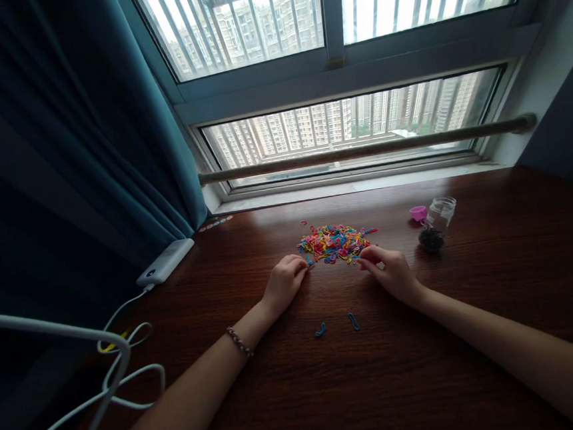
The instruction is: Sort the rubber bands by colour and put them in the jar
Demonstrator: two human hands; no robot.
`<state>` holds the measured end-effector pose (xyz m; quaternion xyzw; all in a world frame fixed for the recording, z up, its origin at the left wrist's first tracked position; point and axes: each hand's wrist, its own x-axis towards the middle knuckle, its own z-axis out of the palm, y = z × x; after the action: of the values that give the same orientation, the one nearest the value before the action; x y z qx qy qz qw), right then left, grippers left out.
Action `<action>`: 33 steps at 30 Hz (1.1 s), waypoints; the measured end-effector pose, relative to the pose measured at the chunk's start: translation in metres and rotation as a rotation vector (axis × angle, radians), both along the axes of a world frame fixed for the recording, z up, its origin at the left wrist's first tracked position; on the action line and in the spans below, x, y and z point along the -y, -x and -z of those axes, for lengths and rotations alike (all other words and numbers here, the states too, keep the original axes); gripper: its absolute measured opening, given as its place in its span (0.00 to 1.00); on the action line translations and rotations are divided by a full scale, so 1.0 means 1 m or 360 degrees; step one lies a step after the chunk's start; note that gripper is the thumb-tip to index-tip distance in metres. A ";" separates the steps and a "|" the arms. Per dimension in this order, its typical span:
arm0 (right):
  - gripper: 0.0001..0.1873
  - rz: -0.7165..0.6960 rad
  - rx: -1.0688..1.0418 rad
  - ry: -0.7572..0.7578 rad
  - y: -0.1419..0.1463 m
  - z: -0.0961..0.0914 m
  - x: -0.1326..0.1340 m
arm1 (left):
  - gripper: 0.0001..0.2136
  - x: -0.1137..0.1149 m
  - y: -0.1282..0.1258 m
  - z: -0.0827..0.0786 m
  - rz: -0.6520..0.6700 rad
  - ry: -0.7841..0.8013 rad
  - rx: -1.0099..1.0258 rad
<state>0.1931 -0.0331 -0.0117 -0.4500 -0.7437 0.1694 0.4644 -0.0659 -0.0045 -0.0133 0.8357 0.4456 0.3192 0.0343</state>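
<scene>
A heap of small, many-coloured rubber bands [336,241] lies on the brown wooden table. At the heap's near left edge is my left hand [286,283], its thumb and fingers pinched on a blue rubber band [310,262]. My right hand [389,273] is at the near right edge, fingertips closed on another small blue band [356,259]. Between my forearms, nearer to me, two dark blue rubber bands lie apart: a curved one [320,330] on the left and a long loop [354,321] on the right.
A clear jar [441,213] with dark contents leans at the right, beside a pink lid [418,213]. On the left, a white power bank [166,261] has a looped white cable [122,343]. A blue curtain [108,123] and a barred window stand behind the table [512,275].
</scene>
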 end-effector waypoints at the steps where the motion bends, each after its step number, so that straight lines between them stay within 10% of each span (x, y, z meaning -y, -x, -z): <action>1: 0.08 -0.0001 0.0000 -0.0006 0.000 0.000 0.000 | 0.03 0.000 0.000 0.000 -0.0042 0.0010 0.0028; 11: 0.09 -0.0057 0.0098 -0.0144 0.000 -0.001 0.002 | 0.08 -0.002 0.002 0.001 -0.0068 -0.0029 0.0088; 19: 0.09 -0.0578 0.0639 -0.0568 0.007 -0.006 0.016 | 0.04 -0.002 0.004 0.004 -0.0142 0.0076 0.0158; 33: 0.08 -0.0615 0.0694 -0.0582 0.007 -0.007 0.019 | 0.03 0.002 0.000 -0.006 -0.0085 -0.0009 0.0122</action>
<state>0.1857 -0.0524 -0.0051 -0.2359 -0.9150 0.0179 0.3268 -0.0664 -0.0067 -0.0074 0.8107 0.4652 0.3532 0.0404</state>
